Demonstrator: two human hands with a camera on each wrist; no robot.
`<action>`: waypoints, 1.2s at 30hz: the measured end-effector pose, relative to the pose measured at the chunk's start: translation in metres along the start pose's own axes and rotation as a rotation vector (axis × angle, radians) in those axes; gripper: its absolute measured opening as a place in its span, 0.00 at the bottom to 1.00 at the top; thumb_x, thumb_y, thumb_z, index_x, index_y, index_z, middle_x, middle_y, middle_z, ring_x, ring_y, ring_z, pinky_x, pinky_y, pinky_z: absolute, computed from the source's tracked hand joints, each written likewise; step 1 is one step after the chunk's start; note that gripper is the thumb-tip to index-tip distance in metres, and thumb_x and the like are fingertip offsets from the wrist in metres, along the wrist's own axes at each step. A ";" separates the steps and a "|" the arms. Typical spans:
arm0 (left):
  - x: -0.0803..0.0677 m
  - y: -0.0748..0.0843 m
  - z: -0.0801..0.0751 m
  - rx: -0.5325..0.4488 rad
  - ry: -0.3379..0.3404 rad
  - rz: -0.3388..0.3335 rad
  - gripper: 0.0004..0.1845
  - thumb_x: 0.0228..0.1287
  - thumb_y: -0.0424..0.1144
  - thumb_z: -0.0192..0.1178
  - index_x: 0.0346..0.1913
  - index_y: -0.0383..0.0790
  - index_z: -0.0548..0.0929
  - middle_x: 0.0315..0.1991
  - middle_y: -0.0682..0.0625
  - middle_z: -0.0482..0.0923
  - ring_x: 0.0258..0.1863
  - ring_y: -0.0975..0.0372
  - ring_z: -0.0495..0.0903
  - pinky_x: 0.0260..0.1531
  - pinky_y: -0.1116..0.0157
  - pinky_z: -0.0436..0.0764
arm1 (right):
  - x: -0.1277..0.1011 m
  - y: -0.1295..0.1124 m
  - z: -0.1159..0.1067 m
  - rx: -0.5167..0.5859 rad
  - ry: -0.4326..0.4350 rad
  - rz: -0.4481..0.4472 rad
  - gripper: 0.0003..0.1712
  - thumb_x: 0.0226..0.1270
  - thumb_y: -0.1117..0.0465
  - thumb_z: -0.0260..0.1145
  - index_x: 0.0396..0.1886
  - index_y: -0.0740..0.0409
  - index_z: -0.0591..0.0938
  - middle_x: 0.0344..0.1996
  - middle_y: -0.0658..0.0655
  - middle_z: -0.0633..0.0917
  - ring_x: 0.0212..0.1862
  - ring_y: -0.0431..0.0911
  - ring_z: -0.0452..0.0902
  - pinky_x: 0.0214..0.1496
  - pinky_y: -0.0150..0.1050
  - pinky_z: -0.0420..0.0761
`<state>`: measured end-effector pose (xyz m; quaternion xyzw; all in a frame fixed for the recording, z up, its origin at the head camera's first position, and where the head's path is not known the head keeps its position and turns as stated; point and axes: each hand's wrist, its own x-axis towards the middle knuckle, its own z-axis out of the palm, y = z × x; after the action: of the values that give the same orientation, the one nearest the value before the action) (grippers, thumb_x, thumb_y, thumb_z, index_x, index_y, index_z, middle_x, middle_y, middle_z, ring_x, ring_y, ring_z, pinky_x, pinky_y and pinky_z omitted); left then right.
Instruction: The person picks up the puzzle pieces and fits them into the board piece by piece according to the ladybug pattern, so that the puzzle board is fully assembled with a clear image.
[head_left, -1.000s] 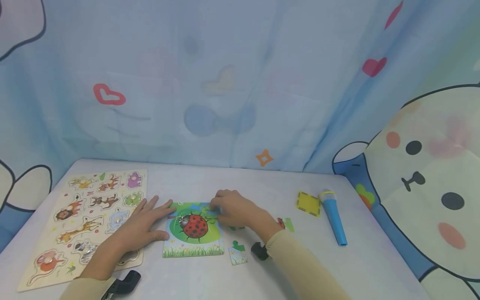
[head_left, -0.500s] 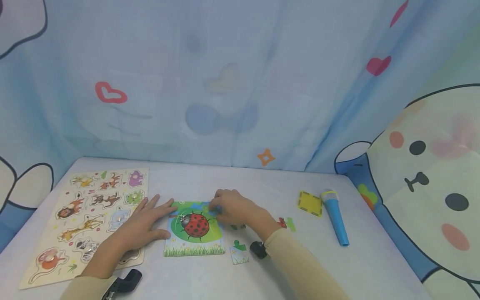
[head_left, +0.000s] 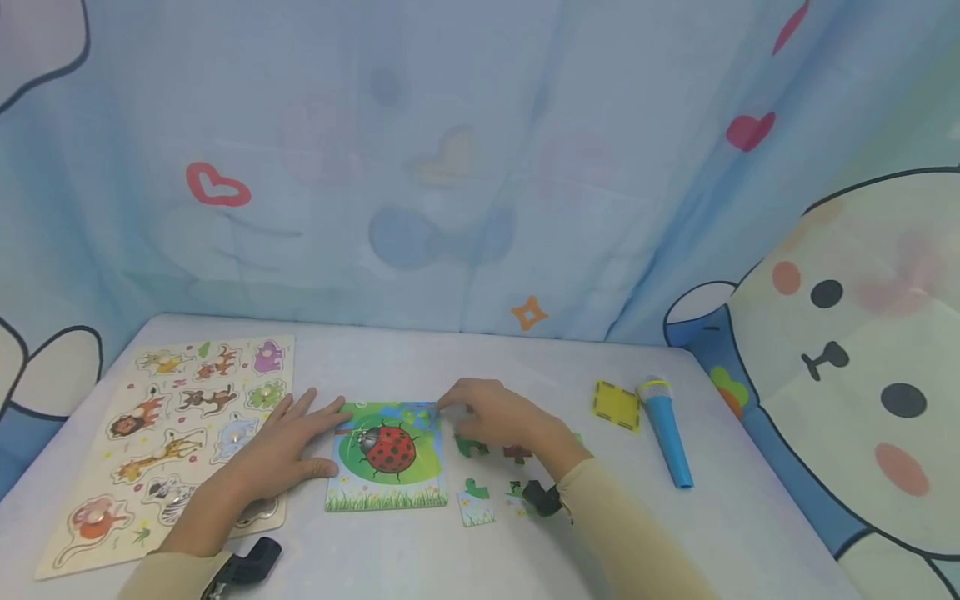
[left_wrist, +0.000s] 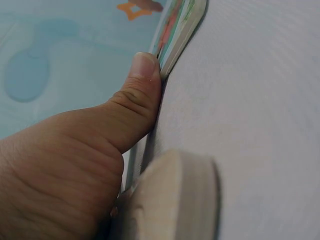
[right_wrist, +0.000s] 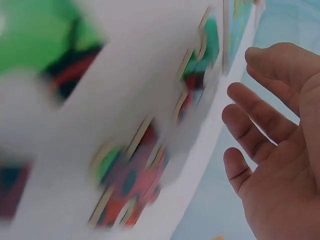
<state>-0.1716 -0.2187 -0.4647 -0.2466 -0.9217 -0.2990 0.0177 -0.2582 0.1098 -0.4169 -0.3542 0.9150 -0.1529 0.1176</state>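
Ladybug puzzle board (head_left: pixel 390 454) lies flat on the table (head_left: pixel 390 562) in front of the person, right of the wooden animal board (head_left: pixel 246 343) and between the two hands. It looks thin, stiff and light, with a smooth printed face that may slide a little on the cloth if nudged; its joined parts might come apart if it were lifted by one corner, so opposite side edges seem the safest hold. The left hand (head_left: pixel 292 446) has its fingers spread and extended, a fingertip at the far left corner and the thumb against the left edge. The right hand (head_left: pixel 498 412) is at the far right corner; its fingers are loosely bent and apart, with nothing seen gripped between them. Just right of the board lie a grass-printed piece (head_left: pixel 476 506), a green piece (head_left: pixel 471 447) and a red-brown piece (head_left: pixel 517 453), small and rigid-looking, best pinched by their pale cut edges. The board's grass strip runs along the near edge, so the picture stands upright to the person; the ladybug's head points left, its body's long axis running left to right. The board itself looks near square, its longer side hard to judge through foreshortening.
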 end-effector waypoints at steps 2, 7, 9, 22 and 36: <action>0.000 -0.001 0.000 0.004 -0.003 -0.006 0.39 0.55 0.56 0.66 0.69 0.43 0.72 0.73 0.43 0.60 0.73 0.37 0.43 0.70 0.41 0.36 | -0.005 0.006 0.000 -0.005 0.005 0.023 0.22 0.63 0.62 0.61 0.56 0.44 0.83 0.52 0.43 0.79 0.50 0.40 0.74 0.53 0.39 0.77; -0.002 -0.003 -0.001 0.003 -0.012 -0.017 0.39 0.54 0.53 0.68 0.69 0.44 0.72 0.73 0.44 0.60 0.73 0.38 0.42 0.71 0.42 0.35 | -0.018 0.020 0.003 -0.056 0.005 0.062 0.19 0.63 0.55 0.66 0.54 0.43 0.83 0.48 0.41 0.79 0.46 0.38 0.73 0.56 0.44 0.73; -0.002 -0.004 -0.001 0.004 -0.014 -0.017 0.39 0.54 0.53 0.68 0.69 0.44 0.72 0.73 0.44 0.60 0.73 0.38 0.42 0.71 0.42 0.35 | -0.022 0.023 0.004 -0.076 -0.003 0.058 0.19 0.61 0.53 0.68 0.54 0.42 0.83 0.46 0.39 0.79 0.42 0.38 0.72 0.54 0.46 0.70; -0.002 0.000 -0.004 -0.003 0.005 -0.006 0.38 0.55 0.55 0.67 0.68 0.43 0.73 0.72 0.43 0.61 0.73 0.36 0.44 0.70 0.40 0.37 | -0.030 0.025 0.003 -0.082 -0.022 0.031 0.15 0.58 0.58 0.68 0.45 0.40 0.83 0.35 0.36 0.78 0.35 0.38 0.72 0.51 0.47 0.66; 0.002 -0.002 0.000 0.016 0.000 -0.010 0.40 0.55 0.56 0.67 0.69 0.43 0.72 0.73 0.44 0.60 0.73 0.38 0.43 0.70 0.41 0.35 | -0.027 0.024 0.001 -0.084 0.022 -0.020 0.13 0.52 0.59 0.70 0.38 0.39 0.81 0.36 0.36 0.77 0.37 0.38 0.71 0.53 0.44 0.67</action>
<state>-0.1741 -0.2189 -0.4657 -0.2421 -0.9252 -0.2918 0.0182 -0.2536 0.1449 -0.4240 -0.3663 0.9183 -0.1193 0.0911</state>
